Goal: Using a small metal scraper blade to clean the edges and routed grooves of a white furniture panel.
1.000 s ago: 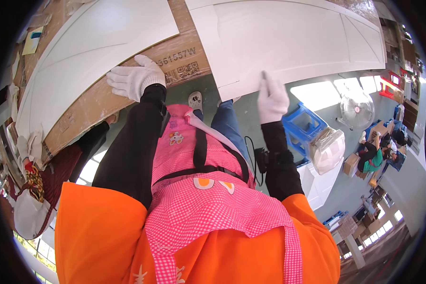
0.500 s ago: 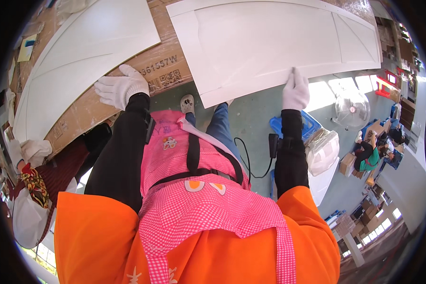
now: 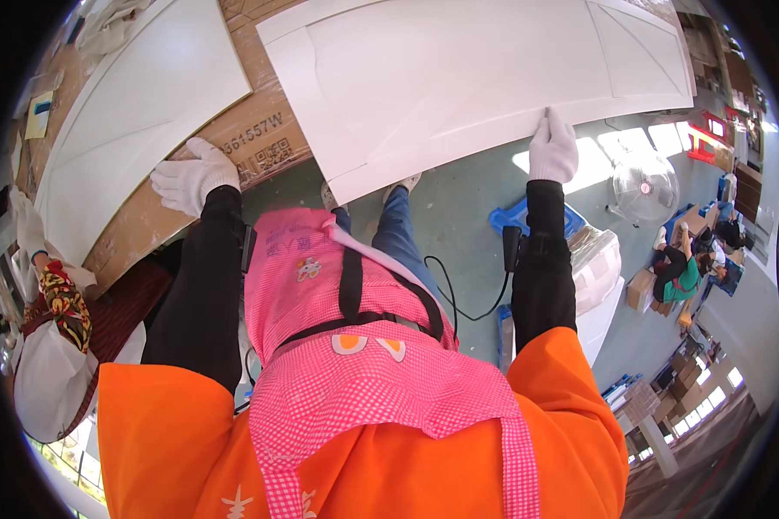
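Note:
A large white panel [image 3: 459, 78] with raised border strips and slanting lines lies in front of me, its near edge overhanging the floor. My right hand [image 3: 552, 154], in a white glove, is at that near edge with its fingers pressed together over the panel. A small dark tip shows at the fingertips; what it belongs to is too small to name. To the left, my gloved left hand [image 3: 190, 180] rests flat on the brown cardboard [image 3: 255, 143], fingers and thumb apart, holding nothing. It is beside a second white panel [image 3: 147, 112] with a curved-looking edge.
Another person's patterned sleeve [image 3: 65, 307] is close at the left. A blue crate [image 3: 511, 216] and a plastic-wrapped white bundle [image 3: 595, 264] are on the floor to my right. Beyond stands a fan [image 3: 645, 188]; a person in green [image 3: 685, 281] sits among boxes farther off.
My right hand has slid to the right along the panel's near edge. My left hand stays flat on the cardboard. The view has shifted, so the panels appear farther left.

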`<state>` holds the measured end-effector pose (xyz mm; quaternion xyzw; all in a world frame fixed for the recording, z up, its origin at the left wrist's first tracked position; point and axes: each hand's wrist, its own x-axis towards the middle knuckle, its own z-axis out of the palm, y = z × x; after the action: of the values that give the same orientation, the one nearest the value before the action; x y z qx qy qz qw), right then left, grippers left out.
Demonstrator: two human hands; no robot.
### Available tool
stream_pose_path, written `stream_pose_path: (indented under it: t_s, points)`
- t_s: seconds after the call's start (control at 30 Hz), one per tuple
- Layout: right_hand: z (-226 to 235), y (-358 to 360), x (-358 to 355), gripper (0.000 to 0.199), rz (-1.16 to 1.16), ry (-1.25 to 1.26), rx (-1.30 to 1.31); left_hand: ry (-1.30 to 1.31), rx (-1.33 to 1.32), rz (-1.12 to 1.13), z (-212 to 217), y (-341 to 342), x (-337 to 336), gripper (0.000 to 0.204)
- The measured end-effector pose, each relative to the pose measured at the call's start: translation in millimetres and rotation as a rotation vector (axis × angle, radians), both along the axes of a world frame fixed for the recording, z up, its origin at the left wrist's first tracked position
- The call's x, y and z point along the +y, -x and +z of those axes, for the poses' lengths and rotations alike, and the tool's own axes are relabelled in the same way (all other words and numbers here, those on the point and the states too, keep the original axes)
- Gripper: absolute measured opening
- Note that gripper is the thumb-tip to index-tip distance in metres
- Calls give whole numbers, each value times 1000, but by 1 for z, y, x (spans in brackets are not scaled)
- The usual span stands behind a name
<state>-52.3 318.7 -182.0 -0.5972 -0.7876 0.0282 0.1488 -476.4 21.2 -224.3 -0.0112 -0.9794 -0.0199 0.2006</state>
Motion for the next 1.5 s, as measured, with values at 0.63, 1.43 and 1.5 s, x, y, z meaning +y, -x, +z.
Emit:
stream_pose_path:
  t_s: [0.63, 1.43, 1.5]
  points:
    - [6, -15, 55, 29, -8, 13, -93, -21, -90, -69, -8, -7, -10, 84]
    - [-3, 43, -98, 44, 383, 22, 84, -181, -277, -39, 17, -17, -1, 94]
    - [-4, 66, -142, 45, 537, 25, 306, -193, -286, -36, 17, -18, 2, 96]
